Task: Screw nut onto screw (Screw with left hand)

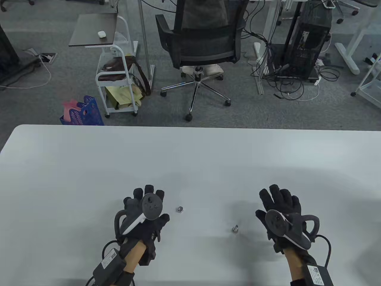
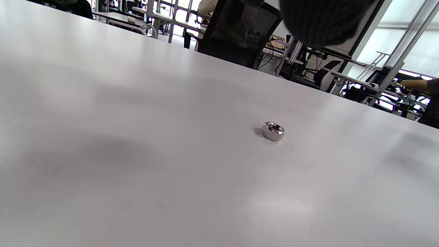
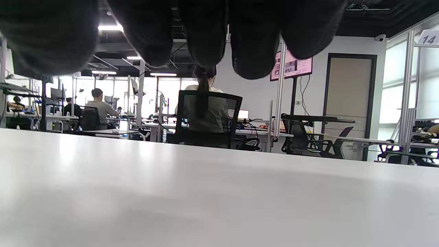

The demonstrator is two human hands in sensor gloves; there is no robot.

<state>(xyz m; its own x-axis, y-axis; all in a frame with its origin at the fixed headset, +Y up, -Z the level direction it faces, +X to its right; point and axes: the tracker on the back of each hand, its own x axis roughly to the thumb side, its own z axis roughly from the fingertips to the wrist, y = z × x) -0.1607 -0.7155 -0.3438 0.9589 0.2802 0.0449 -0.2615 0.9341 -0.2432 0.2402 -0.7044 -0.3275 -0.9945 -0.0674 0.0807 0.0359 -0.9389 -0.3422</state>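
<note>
Starting layout for the threading task. The nut (image 1: 179,209) lies flat on the tabletop (image 1: 190,155), hole upward, just right of the left hand (image 1: 143,217); this puts it within short reach of the hand meant to do the turning. The screw (image 1: 235,228) lies well to the right of the nut and a little nearer the person, between the nut and the right hand (image 1: 281,217), so that hand can probably take it and hold it steady. Neither part is touched.

Both hands are palm-down over the tabletop with the fingers spread wide and holding nothing; whether the palms rest on the surface cannot be told. In the right wrist view the fingers (image 3: 202,34) hang as dark rounded tips along the top edge, with no part beneath them. In the left wrist view the nut (image 2: 273,131) sits alone on the surface, ahead of the hand.

The tabletop is a pale, smooth, faintly glossy sheet showing soft reflections; small metal parts would likely slide on it. Beyond the far edge from the nut are grey carpet, an office chair (image 1: 205,41), a white trolley (image 1: 116,77) and a computer tower (image 1: 309,41) with loose cables.
</note>
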